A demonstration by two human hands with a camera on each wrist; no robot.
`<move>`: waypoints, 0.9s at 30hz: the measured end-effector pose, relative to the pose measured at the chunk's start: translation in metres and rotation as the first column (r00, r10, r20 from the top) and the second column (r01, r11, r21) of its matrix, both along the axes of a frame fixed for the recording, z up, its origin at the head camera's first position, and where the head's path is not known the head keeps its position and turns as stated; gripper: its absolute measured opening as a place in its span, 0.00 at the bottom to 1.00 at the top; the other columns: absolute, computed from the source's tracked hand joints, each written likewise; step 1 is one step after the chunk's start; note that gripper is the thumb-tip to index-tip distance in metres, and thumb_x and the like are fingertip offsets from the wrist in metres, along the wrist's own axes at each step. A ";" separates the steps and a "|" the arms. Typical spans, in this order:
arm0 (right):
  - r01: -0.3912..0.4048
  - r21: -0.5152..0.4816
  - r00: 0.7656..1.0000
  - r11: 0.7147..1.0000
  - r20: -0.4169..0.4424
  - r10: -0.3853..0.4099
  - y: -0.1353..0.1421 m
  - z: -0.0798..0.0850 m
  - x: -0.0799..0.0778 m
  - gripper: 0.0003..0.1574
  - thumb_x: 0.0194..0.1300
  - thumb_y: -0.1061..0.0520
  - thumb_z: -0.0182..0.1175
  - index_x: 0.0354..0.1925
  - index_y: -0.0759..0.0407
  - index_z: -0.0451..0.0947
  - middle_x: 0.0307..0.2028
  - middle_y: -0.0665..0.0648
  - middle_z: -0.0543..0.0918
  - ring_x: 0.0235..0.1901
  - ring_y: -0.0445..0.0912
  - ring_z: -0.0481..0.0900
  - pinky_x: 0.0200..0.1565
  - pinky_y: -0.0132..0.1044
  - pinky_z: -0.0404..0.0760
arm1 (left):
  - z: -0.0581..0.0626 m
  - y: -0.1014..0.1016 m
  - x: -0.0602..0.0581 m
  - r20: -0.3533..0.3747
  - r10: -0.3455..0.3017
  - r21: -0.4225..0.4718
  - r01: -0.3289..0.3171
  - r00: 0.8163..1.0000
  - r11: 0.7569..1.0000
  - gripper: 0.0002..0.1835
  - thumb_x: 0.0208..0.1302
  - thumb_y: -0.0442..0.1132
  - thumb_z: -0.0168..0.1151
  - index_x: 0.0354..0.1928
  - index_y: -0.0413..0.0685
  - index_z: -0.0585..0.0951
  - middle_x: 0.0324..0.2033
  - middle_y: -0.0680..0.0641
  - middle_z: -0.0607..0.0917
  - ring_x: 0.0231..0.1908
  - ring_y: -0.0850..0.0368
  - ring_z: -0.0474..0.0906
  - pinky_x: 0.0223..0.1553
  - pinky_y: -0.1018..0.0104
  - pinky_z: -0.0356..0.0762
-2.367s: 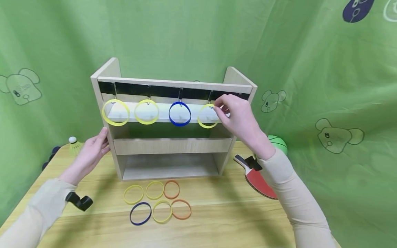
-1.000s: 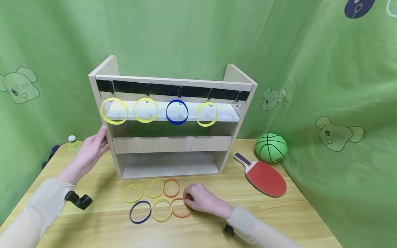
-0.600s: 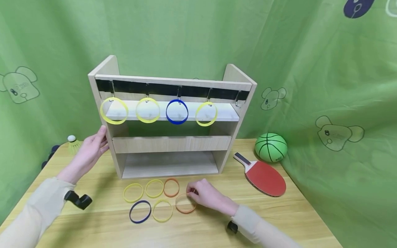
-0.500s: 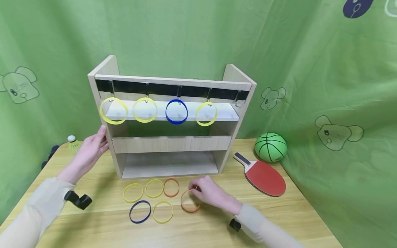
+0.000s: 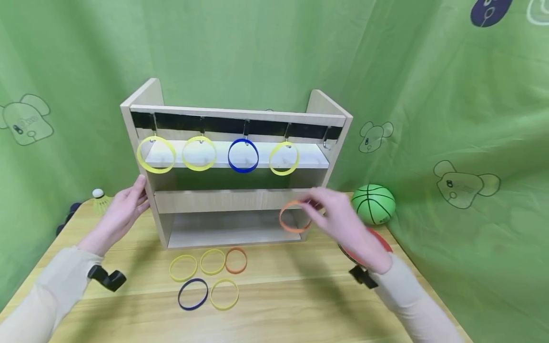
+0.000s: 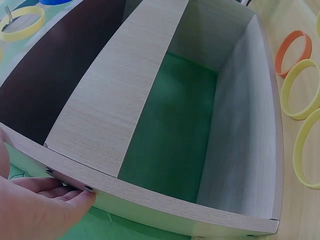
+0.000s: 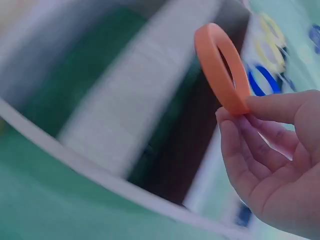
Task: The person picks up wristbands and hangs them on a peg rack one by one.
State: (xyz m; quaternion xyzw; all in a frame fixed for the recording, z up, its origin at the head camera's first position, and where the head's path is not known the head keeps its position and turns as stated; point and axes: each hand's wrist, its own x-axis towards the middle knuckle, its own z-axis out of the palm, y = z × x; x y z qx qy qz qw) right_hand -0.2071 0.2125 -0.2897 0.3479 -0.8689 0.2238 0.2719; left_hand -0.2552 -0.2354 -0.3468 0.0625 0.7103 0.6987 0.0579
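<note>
My right hand (image 5: 332, 216) pinches a thin orange ring (image 5: 295, 230) between thumb and fingers, in front of the rack's lower right side. In the right wrist view the orange ring (image 7: 212, 65) stands up from the fingertips. My left hand (image 5: 122, 209) rests against the left side panel of the wooden rack (image 5: 236, 201); in the left wrist view its fingers touch the panel's outer face. Two yellow rings (image 5: 199, 168), a blue ring (image 5: 243, 170) and another yellow ring (image 5: 283, 172) hang from hooks. The rightmost hook (image 5: 325, 143) is bare.
On the table (image 5: 274, 305), before the rack, lie several yellow rings (image 5: 224, 308), a dark blue ring (image 5: 193, 308) and an orange ring (image 5: 236, 272). At right are a green ball (image 5: 373, 204) and a partly hidden red table tennis bat (image 5: 381, 238). A shuttlecock (image 5: 101, 201) stands back left.
My right hand left the fourth hanging ring, came down to the table, took the nearer orange ring and lifted it up and to the right. The left hand has stayed at the rack.
</note>
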 end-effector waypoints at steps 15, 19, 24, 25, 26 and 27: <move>0.190 -0.125 0.972 0.974 -0.117 -0.205 0.030 0.095 -0.025 0.04 0.64 0.65 0.65 0.38 0.65 0.84 0.33 0.59 0.89 0.30 0.32 0.80 0.36 0.08 0.76 | -0.001 -0.001 0.001 -0.015 -0.004 -0.001 0.004 1.000 1.000 0.50 0.72 0.67 0.36 0.75 0.34 0.35 0.77 0.35 0.35 0.78 0.37 0.36 0.79 0.49 0.41; 0.221 -0.123 0.969 0.968 -0.082 -0.231 0.035 0.090 -0.033 0.04 0.65 0.64 0.64 0.38 0.65 0.84 0.33 0.60 0.89 0.29 0.41 0.83 0.33 0.08 0.75 | -0.001 -0.001 0.001 -0.014 -0.006 -0.012 0.006 1.000 1.000 0.50 0.72 0.67 0.36 0.75 0.34 0.35 0.77 0.36 0.35 0.78 0.37 0.36 0.79 0.48 0.40; 0.216 -0.105 0.974 0.971 -0.052 -0.223 0.039 0.083 -0.038 0.04 0.65 0.64 0.64 0.38 0.65 0.84 0.33 0.62 0.89 0.29 0.51 0.86 0.31 0.07 0.73 | -0.001 -0.001 0.001 -0.009 -0.008 -0.008 0.008 1.000 1.000 0.50 0.72 0.67 0.36 0.75 0.34 0.35 0.77 0.36 0.35 0.78 0.37 0.35 0.79 0.47 0.40; 0.215 -0.098 0.974 0.972 -0.050 -0.220 0.040 0.083 -0.038 0.04 0.65 0.64 0.64 0.38 0.65 0.84 0.34 0.62 0.89 0.30 0.52 0.87 0.31 0.07 0.73 | -0.001 -0.001 0.001 -0.009 -0.008 -0.006 0.008 1.000 1.000 0.49 0.73 0.66 0.35 0.75 0.34 0.35 0.77 0.36 0.35 0.78 0.37 0.36 0.79 0.47 0.40; 0.217 -0.092 0.974 0.972 -0.051 -0.222 0.040 0.083 -0.037 0.04 0.65 0.64 0.64 0.39 0.65 0.84 0.34 0.62 0.89 0.30 0.51 0.87 0.32 0.07 0.73 | -0.001 -0.001 0.001 -0.010 -0.007 -0.004 0.007 1.000 1.000 0.49 0.73 0.66 0.35 0.75 0.34 0.35 0.77 0.36 0.35 0.78 0.37 0.36 0.79 0.47 0.40; 0.222 -0.085 0.972 0.971 -0.056 -0.227 0.041 0.083 -0.036 0.05 0.65 0.65 0.63 0.39 0.65 0.83 0.34 0.61 0.89 0.30 0.51 0.87 0.33 0.07 0.74 | -0.001 -0.001 0.001 -0.011 -0.006 -0.003 0.006 1.000 1.000 0.49 0.73 0.66 0.36 0.75 0.34 0.35 0.77 0.36 0.35 0.78 0.37 0.36 0.79 0.47 0.40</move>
